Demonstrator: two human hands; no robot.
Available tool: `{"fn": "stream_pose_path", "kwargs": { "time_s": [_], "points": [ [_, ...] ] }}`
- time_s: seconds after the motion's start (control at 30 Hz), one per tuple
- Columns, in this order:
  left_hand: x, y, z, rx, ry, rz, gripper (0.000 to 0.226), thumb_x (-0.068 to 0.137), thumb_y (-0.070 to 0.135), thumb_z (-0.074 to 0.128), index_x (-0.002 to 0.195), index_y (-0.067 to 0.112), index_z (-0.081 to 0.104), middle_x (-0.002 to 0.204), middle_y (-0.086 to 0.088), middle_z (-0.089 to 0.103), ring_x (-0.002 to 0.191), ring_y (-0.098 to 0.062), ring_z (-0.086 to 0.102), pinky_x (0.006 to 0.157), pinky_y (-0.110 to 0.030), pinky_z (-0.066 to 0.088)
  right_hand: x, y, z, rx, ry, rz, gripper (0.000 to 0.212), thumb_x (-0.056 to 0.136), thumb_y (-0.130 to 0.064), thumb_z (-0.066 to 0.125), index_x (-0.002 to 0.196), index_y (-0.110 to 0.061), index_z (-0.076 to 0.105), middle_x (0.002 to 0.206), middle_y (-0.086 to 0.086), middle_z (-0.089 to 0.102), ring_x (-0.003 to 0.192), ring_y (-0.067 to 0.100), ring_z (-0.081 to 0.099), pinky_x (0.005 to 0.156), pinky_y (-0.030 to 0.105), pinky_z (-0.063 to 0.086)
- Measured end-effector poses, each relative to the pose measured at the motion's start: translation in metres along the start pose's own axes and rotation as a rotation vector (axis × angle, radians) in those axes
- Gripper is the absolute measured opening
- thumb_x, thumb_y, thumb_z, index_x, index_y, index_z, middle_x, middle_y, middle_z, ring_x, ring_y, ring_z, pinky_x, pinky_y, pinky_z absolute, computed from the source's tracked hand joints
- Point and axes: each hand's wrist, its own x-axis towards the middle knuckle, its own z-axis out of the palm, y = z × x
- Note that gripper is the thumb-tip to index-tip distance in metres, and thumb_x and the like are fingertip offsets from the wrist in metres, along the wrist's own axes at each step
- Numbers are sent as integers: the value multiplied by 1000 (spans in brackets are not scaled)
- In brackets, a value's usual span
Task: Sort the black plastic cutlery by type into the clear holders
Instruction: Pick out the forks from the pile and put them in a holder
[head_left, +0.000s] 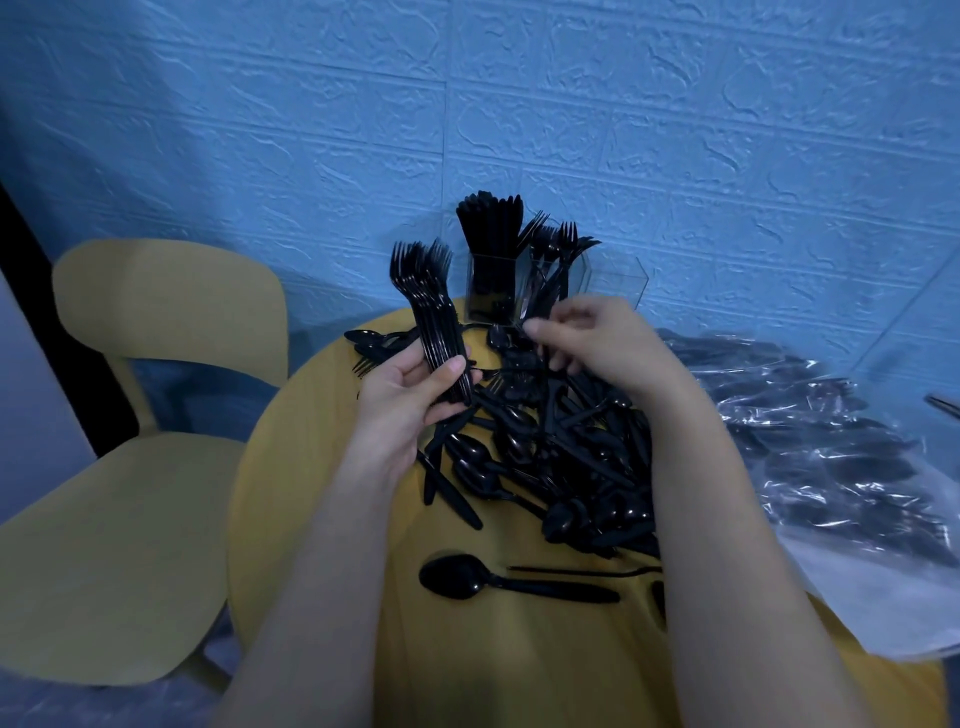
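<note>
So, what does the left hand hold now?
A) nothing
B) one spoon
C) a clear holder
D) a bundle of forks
D: the left hand grips a bundle of forks, tines pointing up, above the yellow table.

We note a yellow chair (140, 415) left of the round yellow table (322, 493), a blue textured wall (675, 130) behind.

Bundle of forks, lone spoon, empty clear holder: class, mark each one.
bundle of forks (434, 332), head view, on the handles.
lone spoon (457, 574), head view, on the bowl.
empty clear holder (621, 278), head view, on its wall.
</note>
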Motion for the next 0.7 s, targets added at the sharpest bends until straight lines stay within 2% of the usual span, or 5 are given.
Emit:
{"fn": "stream_pose_path", "kwargs": {
  "time_s": [0.1,0.17,0.27,0.4,0.7],
  "points": [
    [-1,-2,4,83,-52,7,27,85,6,64,109,19,66,95,2,74,85,-14,71,71,-28,59,3,-2,-1,355,70,-42,14,88,-24,66,89,-10,61,64,-5,65,58,9,62,62,22,52],
    [-3,-4,7,134,-98,9,28,86,5,63,109,22,66,95,2,74,84,-13,71,68,-24,58,3,-4,3,428,54,-56,15,90,-23,63,85,-9,60,63,-4,64,59,11,64,62,22,53],
    [-6,-4,9,191,-183,-17,31,88,5,61,116,20,63,97,1,74,84,-12,71,59,-17,53,4,-5,11,408,44,-55,19,92,-24,59,90,-5,58,67,4,61,53,11,64,54,19,53],
    [-6,-4,7,147,-283,-98,34,87,4,61,118,16,63,99,-2,73,88,-17,71,68,-28,59,7,-2,21,344,3,-33,18,93,-19,59,96,-2,55,69,7,62,46,11,62,49,19,52],
    [-5,-8,6,146,-291,-126,27,87,8,61,108,24,65,98,-1,73,87,-16,70,73,-30,59,13,5,31,304,49,-19,10,89,-15,64,90,-8,57,63,5,63,47,10,62,51,20,52]
  ]
}}
